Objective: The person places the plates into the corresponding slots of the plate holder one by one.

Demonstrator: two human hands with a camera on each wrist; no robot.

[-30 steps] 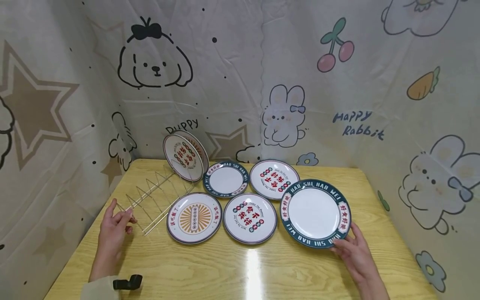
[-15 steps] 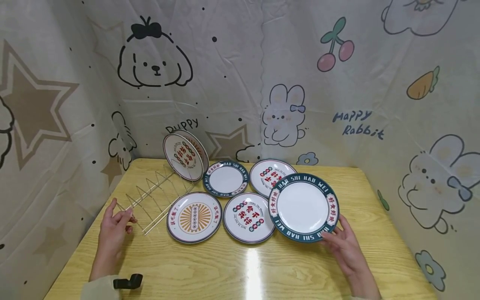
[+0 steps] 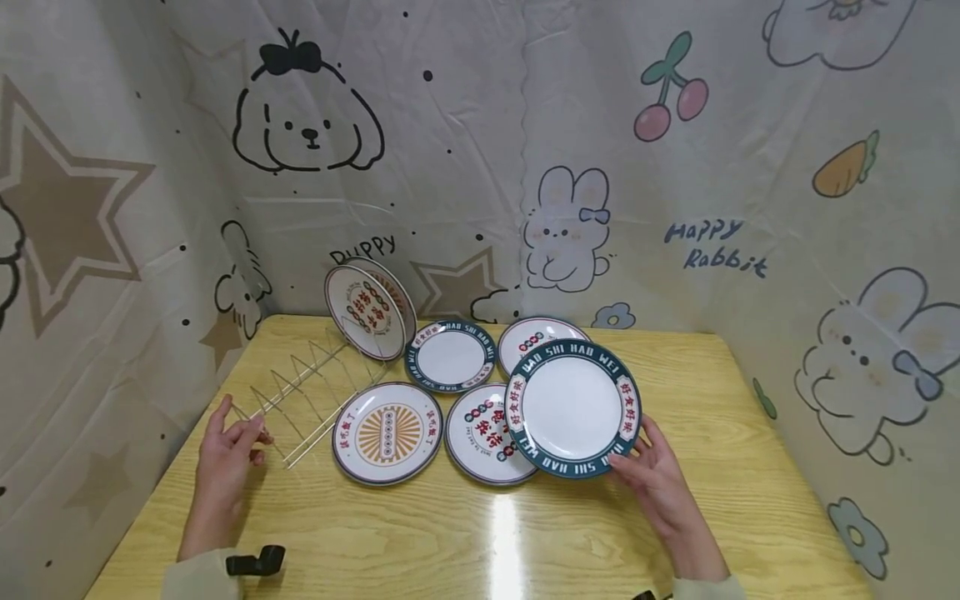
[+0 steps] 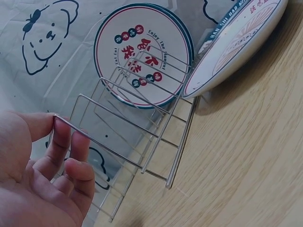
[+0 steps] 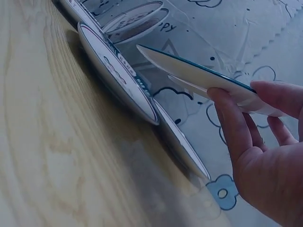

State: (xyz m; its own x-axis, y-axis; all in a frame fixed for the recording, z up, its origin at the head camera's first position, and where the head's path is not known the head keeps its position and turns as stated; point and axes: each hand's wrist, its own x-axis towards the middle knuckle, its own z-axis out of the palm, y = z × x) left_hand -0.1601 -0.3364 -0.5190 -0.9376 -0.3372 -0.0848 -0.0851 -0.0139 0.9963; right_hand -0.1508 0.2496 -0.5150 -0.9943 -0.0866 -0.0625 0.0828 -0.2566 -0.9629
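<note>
My left hand (image 3: 225, 458) pinches the near end of a wire plate rack (image 4: 182, 142) between thumb and fingers. At the rack's far end a white plate with red characters (image 3: 360, 312) stands on edge, and another plate (image 3: 406, 308) leans behind it. My right hand (image 3: 660, 483) grips a white plate with a green lettered rim (image 3: 572, 408) by its lower right edge, thumb on top and fingers beneath. In the right wrist view this plate is tilted above the table. It partly covers two red-lettered plates, a front one (image 3: 476, 433) and a back one (image 3: 521, 337).
A plate with an orange sunburst (image 3: 388, 435) lies flat beside the rack. Behind it lies a smaller-looking green-rimmed plate (image 3: 450, 357). The wooden table (image 3: 420, 542) is bordered by a printed cloth curtain (image 3: 465, 125) at the back and sides.
My right hand has carried the green-rimmed plate leftward and slightly up, over the red-lettered plates. My left hand stays at the rack's end.
</note>
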